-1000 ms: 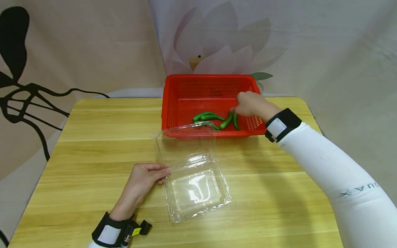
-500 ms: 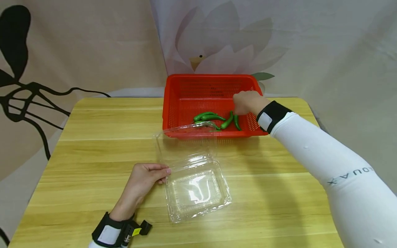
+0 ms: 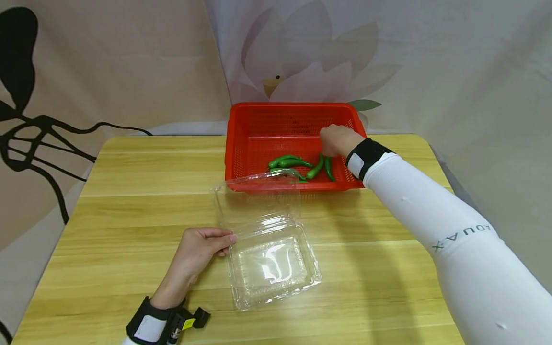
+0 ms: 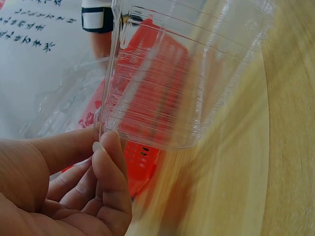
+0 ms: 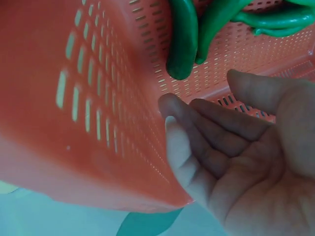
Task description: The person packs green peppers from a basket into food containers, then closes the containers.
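Note:
A clear plastic clamshell box [image 3: 273,261] lies opened out on the table, its lid [image 3: 258,203] leaning toward the basket. My left hand [image 3: 202,249] pinches its left edge between thumb and forefinger, which the left wrist view shows close up. Inside the red basket [image 3: 280,122], several green chili peppers [image 3: 316,167] lie on the floor near the front wall. My right hand [image 3: 338,140] is down in the basket's right part. In the right wrist view its fingers [image 5: 216,128] are loosely bent with nothing between them, apart from the nearest pepper [image 5: 182,39].
The wooden table [image 3: 142,201] carries the basket at its far edge and the box in front. A patterned cloth backdrop [image 3: 302,52] hangs behind. The lid's far edge overlaps the basket's front rim in the head view.
My right hand has moved slightly left inside the basket, and its forearm has swung left. The left hand and the clamshell box have stayed in place.

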`<state>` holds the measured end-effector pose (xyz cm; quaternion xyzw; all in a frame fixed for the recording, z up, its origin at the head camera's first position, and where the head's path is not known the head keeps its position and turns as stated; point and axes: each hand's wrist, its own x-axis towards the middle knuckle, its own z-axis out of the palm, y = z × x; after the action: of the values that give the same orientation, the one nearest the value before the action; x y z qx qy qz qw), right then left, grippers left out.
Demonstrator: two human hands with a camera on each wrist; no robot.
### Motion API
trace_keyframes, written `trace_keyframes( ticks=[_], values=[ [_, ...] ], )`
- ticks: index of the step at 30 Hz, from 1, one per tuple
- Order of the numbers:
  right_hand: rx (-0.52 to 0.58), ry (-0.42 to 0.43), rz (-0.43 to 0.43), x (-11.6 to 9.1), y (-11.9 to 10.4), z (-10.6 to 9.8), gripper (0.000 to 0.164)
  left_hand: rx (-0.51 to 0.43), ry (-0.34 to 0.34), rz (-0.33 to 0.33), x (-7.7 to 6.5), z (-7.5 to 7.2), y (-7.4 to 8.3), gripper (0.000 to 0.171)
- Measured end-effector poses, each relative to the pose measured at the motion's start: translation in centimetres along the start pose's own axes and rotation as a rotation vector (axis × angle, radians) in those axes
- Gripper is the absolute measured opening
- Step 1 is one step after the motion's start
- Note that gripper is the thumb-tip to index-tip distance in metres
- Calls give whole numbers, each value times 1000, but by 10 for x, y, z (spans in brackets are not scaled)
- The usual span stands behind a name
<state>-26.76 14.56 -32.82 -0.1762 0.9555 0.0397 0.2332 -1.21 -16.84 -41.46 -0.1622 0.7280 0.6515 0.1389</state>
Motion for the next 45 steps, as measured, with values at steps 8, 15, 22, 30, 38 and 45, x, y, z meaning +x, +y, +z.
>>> trace_keyframes(
  ticks=[8, 15, 22, 30, 38, 45],
  values=[
    [50, -41, 29, 3, 5, 6, 21, 2, -2, -6, -1, 2, 0, 21],
    [29, -85, 30, 4, 3, 10, 18, -8, -7, 3, -2, 3, 0, 21],
    [6, -113, 49, 4, -3, 10, 17, -7, -12, 14, -3, 2, -1, 21],
    [-20, -145, 80, 2, -8, 10, 21, -5, -11, 10, -3, 2, -2, 22],
    [-35, -162, 86, 5, -7, 14, 19, -7, -11, 14, -4, 3, -2, 21],
    [-55, -135, 36, 5, -5, 18, 11, -11, -11, 10, -4, 4, -2, 21]
  ],
)
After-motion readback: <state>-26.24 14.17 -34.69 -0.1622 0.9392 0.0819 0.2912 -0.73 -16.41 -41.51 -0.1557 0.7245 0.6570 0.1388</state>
